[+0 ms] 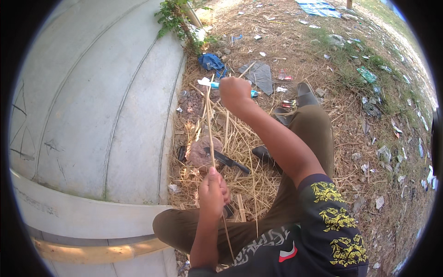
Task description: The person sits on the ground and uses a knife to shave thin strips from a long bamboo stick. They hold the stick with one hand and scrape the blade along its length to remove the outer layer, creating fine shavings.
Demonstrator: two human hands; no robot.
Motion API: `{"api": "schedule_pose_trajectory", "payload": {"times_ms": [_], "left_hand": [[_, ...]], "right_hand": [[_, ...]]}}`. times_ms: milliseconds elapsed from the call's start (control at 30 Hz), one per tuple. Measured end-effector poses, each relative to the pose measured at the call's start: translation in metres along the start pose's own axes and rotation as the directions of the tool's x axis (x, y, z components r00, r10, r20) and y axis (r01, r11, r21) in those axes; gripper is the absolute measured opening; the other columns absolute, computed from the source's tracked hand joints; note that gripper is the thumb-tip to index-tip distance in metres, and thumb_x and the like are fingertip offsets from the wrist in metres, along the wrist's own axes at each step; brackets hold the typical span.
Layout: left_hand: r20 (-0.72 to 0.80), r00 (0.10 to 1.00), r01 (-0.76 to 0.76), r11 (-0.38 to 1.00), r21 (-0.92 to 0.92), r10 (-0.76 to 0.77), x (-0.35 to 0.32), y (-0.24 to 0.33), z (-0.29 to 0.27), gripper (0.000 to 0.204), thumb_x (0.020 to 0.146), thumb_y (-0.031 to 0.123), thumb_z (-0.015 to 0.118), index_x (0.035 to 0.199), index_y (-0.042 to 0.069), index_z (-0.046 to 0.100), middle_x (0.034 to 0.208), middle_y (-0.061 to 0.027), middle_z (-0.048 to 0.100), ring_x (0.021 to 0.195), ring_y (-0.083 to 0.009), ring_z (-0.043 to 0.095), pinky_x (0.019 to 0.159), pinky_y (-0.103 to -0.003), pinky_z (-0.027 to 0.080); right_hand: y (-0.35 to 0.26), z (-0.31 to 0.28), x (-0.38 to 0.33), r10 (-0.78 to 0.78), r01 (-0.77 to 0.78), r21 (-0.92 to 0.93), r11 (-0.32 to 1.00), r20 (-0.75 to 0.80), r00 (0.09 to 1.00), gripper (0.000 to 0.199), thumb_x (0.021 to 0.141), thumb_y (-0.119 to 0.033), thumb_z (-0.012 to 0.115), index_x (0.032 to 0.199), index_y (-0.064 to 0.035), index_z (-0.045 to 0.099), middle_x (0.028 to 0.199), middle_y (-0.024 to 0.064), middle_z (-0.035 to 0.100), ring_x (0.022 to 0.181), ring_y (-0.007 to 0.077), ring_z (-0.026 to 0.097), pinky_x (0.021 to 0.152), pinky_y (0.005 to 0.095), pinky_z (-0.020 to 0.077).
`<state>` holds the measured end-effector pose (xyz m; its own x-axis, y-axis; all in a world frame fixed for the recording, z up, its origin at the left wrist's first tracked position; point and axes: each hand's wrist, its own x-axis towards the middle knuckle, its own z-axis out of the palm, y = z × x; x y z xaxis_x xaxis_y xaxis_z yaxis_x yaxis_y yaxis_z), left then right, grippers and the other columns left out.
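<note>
My left hand (213, 194) is closed round a long thin tan strip (211, 134), which looks like split bamboo or cane. The strip runs up from the fingers and also hangs below the hand toward my lap. Farther off, my right hand (236, 93) makes a fist near the strip's far end. Light blue shows on both sides of this fist, and a pale stick (248, 69) slants out beyond it. The fingers hide what is gripped. Between my legs a black knife (227, 160) lies with its blade across a round reddish stone (203, 150).
Loose straw and strips (240, 138) cover the ground before me. A pale wall (101, 101) rises at the left. Beyond my hands lie a blue bag (212, 63) and a grey flat piece (260, 77). A grey sandal (307, 94) is by my right leg; litter dots the right side.
</note>
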<state>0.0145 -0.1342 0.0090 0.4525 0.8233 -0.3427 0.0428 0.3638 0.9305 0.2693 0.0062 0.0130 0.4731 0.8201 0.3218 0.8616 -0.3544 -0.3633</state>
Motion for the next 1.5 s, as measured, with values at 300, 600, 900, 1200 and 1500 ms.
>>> {"api": "schedule_pose_trajectory", "payload": {"times_ms": [300,600,900,1200,1500], "left_hand": [[0.227,0.973,0.065,0.99,-0.123,-0.036,0.015,0.0,-0.018,0.04,0.108,0.04,0.039,0.081,0.011,0.039,0.059,0.0038,0.032,0.047,-0.0064,0.03,0.04,-0.021,0.028],[0.082,0.986,-0.137,0.983,-0.123,0.147,0.015,0.019,-0.018,0.033,0.109,0.037,0.041,0.096,0.008,0.05,0.062,0.0022,0.039,0.051,-0.0068,0.04,0.042,-0.021,0.033],[0.101,0.995,0.031,0.95,-0.311,0.001,0.016,0.01,-0.025,0.033,0.107,0.041,0.044,0.09,0.013,0.046,0.058,0.0054,0.029,0.043,-0.0054,0.026,0.037,-0.022,0.024],[0.236,0.968,0.165,0.926,-0.339,-0.086,0.005,0.003,0.004,0.036,0.107,0.043,0.042,0.085,0.015,0.043,0.057,0.0076,0.023,0.043,-0.0045,0.019,0.036,-0.023,0.017],[0.285,0.957,0.108,0.978,-0.179,-0.054,-0.01,-0.026,0.021,0.03,0.109,0.034,0.042,0.089,0.011,0.045,0.06,0.0049,0.031,0.046,-0.0043,0.028,0.04,-0.021,0.025]], "right_hand": [[0.024,-0.083,-0.02,0.081,-0.072,0.306,0.949,-0.016,0.997,0.015,0.084,-0.017,0.063,0.085,-0.0073,0.074,0.079,0.0167,0.071,0.076,0.0351,0.071,0.069,0.0461,0.0563],[-0.016,-0.017,-0.072,-0.36,0.354,0.225,0.908,-0.018,0.933,0.014,0.078,-0.023,0.071,0.08,-0.0101,0.066,0.065,0.0097,0.064,0.062,0.032,0.066,0.06,0.0445,0.052],[-0.034,0.014,-0.088,-0.479,0.493,0.134,0.859,-0.124,0.869,0.015,0.079,-0.018,0.066,0.074,-0.0077,0.057,0.064,0.0088,0.063,0.055,0.03,0.065,0.048,0.0412,0.0491],[-0.004,-0.014,-0.029,-0.193,0.196,-0.005,0.981,-0.201,0.96,0.005,0.082,-0.009,0.065,0.078,-0.0074,0.067,0.071,0.0098,0.071,0.067,0.027,0.073,0.054,0.0369,0.0557],[0.024,-0.071,-0.018,0.118,-0.068,0.3,0.952,-0.152,0.981,0.018,0.088,-0.022,0.063,0.088,-0.0061,0.072,0.077,0.0182,0.069,0.077,0.037,0.069,0.072,0.0481,0.0544]]}}
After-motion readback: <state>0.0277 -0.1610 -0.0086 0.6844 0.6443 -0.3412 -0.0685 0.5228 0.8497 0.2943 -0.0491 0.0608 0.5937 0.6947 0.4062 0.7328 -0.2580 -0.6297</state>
